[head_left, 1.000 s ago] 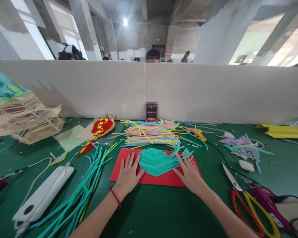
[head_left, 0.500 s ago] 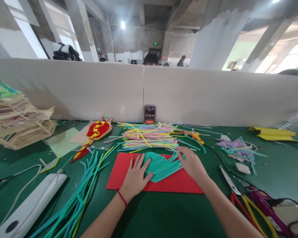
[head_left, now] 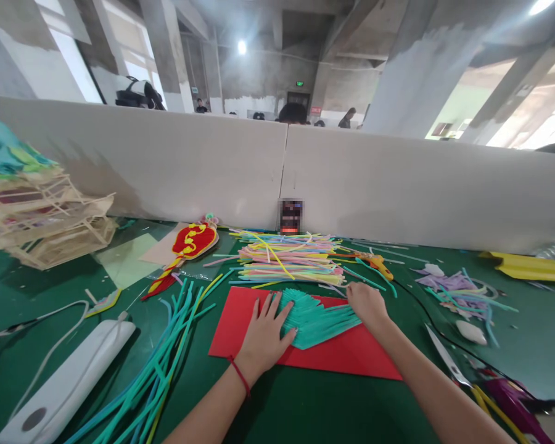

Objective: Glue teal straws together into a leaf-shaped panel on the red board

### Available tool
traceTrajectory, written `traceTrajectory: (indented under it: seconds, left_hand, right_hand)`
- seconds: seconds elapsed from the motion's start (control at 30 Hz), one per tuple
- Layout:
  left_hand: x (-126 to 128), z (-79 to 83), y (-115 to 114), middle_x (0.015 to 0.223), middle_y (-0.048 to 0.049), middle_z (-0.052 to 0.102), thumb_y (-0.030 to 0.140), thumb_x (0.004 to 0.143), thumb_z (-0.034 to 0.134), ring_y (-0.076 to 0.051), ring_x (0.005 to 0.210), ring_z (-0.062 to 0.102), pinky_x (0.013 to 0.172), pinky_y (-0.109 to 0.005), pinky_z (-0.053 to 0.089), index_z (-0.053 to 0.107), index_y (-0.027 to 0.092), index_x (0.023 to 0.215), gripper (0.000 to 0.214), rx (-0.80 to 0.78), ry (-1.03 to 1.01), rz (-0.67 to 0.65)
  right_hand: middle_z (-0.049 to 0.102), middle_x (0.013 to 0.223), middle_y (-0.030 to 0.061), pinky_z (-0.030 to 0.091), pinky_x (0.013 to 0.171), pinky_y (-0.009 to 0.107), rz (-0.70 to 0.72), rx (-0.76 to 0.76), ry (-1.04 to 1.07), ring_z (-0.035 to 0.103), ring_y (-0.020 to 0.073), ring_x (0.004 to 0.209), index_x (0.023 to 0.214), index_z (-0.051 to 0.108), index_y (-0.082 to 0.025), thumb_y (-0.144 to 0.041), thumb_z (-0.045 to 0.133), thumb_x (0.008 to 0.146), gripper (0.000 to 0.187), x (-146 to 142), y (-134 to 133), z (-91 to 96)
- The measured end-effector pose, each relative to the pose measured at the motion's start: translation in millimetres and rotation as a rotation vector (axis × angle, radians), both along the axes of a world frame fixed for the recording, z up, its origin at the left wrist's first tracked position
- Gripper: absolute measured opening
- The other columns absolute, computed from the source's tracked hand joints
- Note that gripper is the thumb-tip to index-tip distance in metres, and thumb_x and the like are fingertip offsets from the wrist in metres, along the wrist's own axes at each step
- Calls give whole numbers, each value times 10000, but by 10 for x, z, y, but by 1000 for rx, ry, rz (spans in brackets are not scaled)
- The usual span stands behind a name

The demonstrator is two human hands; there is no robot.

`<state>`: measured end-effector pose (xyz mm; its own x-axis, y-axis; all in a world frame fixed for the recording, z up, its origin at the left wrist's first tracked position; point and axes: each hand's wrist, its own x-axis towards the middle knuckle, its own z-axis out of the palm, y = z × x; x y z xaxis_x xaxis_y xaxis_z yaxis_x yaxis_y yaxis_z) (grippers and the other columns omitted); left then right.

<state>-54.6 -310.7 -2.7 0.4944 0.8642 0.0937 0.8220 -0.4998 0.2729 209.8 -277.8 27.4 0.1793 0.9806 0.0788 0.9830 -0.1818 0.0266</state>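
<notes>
Green table point(head_left: 305, 413) noted in the foreground. At near left lie a white power strip point(head_left: 74, 382) and a loose bundle of teal strips point(head_left: 160, 364); at near right, scissors point(head_left: 446, 356). Centrally, a red sheet point(head_left: 231, 327) lies flat, bearing a leaf-like teal piece point(head_left: 314, 320) of joined strips, located between the two hands. Left hand point(head_left: 267, 330): fingers spread, laid over the piece's left edge and the sheet. Right hand point(head_left: 369, 307): fingers curled, gripping the strip ends at the piece's right side. Further back: a pastel strip pile point(head_left: 287, 253), a yellow-bodied glue gun point(head_left: 380, 266) to its right, then a pale partition point(head_left: 398, 179).
</notes>
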Motion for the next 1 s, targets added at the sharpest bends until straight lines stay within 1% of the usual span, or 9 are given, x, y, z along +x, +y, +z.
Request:
traceTrajectory:
  seconds: [0.1,0.2,0.3,0.37,0.47,0.57,0.67,0.87,1.0]
  left_hand:
    - [-6,7,-7,1545,-76,257,471,908,453,-316,1406,245,1102,-575,250,353,298,1435,564,-12,-5,-4]
    - [-14,5,-15,1542,-77,266,460,908,461,-306,1408,243,1109,-570,244,361,293,1431,558,-1,-18,-9]
    - [-18,0,-16,1541,-73,272,463,912,453,-305,1407,246,1110,-570,243,360,291,1431,555,7,-32,-16]
    - [-17,-2,-14,1542,-70,268,474,915,441,-304,1407,246,1111,-571,241,354,295,1434,556,7,-35,-18]
    - [-13,-1,-13,1537,-80,279,482,911,446,-311,1403,254,1105,-576,247,362,291,1430,559,12,-30,-15]
    - [-12,7,-19,1530,-96,292,479,905,461,-315,1400,261,1101,-580,250,369,287,1427,564,16,-26,-19]
    - [-19,24,-27,1539,-81,273,478,906,460,-301,1407,247,1104,-569,253,355,305,1430,562,-4,-25,-16]
    - [-28,55,-27,1551,-72,242,514,919,401,-298,1420,210,1109,-578,240,335,307,1439,564,-64,-33,-17]
    - [-24,51,-27,1550,-76,244,506,922,404,-300,1421,207,1108,-585,237,337,304,1439,560,-62,-31,-23]
  right_hand:
    - [684,778,105,440,607,288,-42,25,0,655,218,710,803,689,-147,-162,430,879,270,53,24,41]
    - [646,954,141,460,730,317,-38,147,-18,609,246,909,957,653,-119,-157,423,884,245,-57,75,133]
    - [582,1083,177,455,836,370,35,376,-9,541,276,1016,1164,560,-87,-103,421,857,338,-249,116,216]
    - [568,1088,161,455,859,365,140,438,43,537,269,1021,1192,543,-118,-105,422,858,355,-396,135,213]
    - [568,1101,115,475,822,326,295,254,170,556,247,1042,1142,562,-192,-203,472,885,272,-622,180,91]
    - [576,1142,105,485,794,311,340,109,230,582,241,1050,1203,521,-194,-254,557,863,347,-804,285,-87]
    - [568,1193,129,481,780,297,314,102,249,592,237,1059,1265,466,-164,-243,545,876,405,-884,473,-185]
    - [599,1144,135,452,761,280,263,104,299,615,216,992,1171,508,-163,-233,510,893,287,-887,918,-189]
    - [611,1112,132,442,747,270,256,110,361,621,196,945,1137,521,-156,-246,530,874,278,-878,1026,-208]
